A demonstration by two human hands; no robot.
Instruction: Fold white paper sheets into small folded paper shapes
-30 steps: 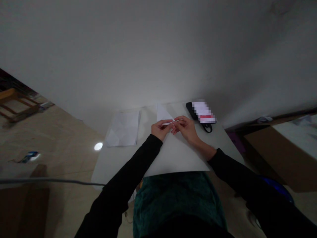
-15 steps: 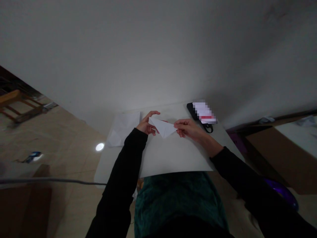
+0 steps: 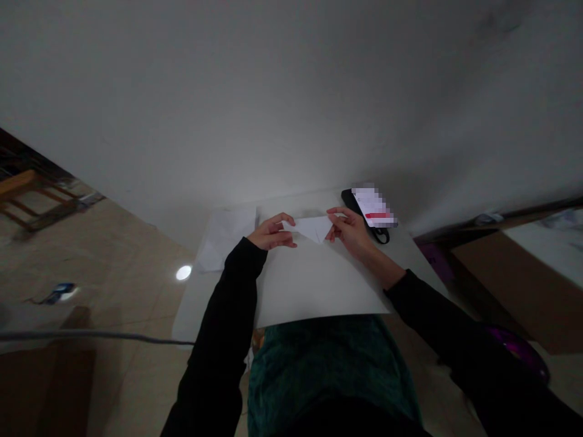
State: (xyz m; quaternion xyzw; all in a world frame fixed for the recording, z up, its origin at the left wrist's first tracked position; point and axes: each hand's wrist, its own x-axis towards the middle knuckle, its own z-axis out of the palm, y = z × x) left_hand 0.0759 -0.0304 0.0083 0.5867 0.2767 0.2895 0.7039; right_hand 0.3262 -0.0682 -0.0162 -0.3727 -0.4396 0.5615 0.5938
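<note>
Folded white paper (image 3: 315, 228) has shifted slightly rightward over the counter (image 3: 319, 288), nearer its far edge than its near one. From my remote view, the right hand (image 3: 342, 227) pinches its right end; the left hand (image 3: 275, 232) is spread around the other, contact unclear. Folds are made; remaining creases I cannot judge. Fingers hide both ends; the phone screen (image 3: 372, 207) is pixelated.

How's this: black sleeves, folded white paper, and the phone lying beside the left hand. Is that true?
Not quite: the phone lies beside the right hand, as the head view shows. Black sleeves and folded white paper: yes.
</note>
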